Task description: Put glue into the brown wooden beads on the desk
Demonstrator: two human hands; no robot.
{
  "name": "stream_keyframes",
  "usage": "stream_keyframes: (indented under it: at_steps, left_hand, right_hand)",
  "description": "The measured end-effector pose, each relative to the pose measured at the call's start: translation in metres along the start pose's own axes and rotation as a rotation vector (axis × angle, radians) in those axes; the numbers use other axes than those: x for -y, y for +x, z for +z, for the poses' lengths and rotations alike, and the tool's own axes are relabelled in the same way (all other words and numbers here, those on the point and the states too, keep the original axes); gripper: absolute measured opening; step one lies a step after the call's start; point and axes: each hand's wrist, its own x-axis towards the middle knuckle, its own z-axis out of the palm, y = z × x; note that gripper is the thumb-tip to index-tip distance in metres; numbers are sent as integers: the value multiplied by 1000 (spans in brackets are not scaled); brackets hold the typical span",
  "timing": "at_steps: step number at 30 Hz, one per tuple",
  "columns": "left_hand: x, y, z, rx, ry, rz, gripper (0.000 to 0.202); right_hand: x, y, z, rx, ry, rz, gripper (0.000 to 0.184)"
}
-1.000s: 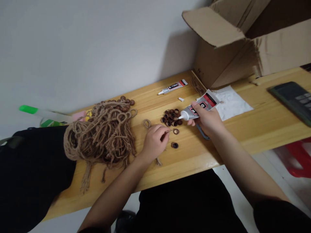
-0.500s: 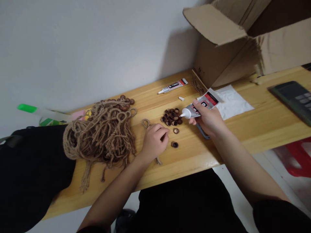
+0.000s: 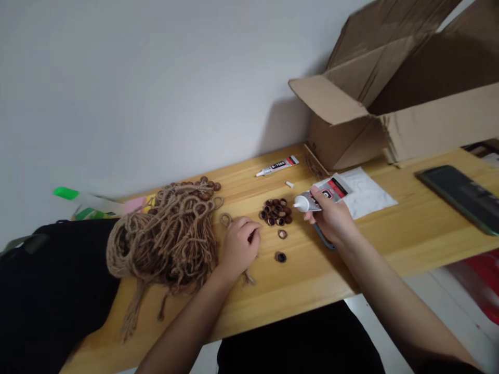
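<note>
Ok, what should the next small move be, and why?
Probably lift the looped cord with the left hand: it shows on both sides of that hand, while the right hand holds the silver tube, its nozzle uncapped, beside the brown cups.

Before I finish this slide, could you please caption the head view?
Right hand holds a tube near brown cups; left hand over a cord.

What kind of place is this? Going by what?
Probably a small craft workbench, home or workshop, can't tell which. Signs: a heap of knotted cords and a cluster of small hollow brown pieces on the wooden table, plus a nozzled tube in the right hand.
</note>
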Motion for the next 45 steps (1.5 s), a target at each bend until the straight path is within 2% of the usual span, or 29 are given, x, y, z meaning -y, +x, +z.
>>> stream_keyframes:
  at_steps: [7,15,23,28,32,36,41,45]
  left_hand:
    - [2,0,0,-5,9,29,17]
    - [1,0,-1,7,-3,20,17]
    - [1,1,0,9,-21,29,17]
    - [1,1,0,21,-8,13,17]
    - [1,1,-1,22,-18,13,16]
    - [1,1,-1,26,-18,8,17]
    - [1,0,0,23,-19,13,17]
    - [1,0,0,29,-27,7,16]
  right_hand:
    - [5,4,-2,45,150,96,40]
    - [4,3,0,67,181,69,40]
    - [5,-1,2,156,197,93,43]
    - [2,3,-2,129,192,136,54]
    - [3,4,-5,264,194,197,63]
    - [6,2,-6,408,245,187,51]
    - [6,0,-6,463,266,213,36]
    - [5,0,-6,500,256,208,37]
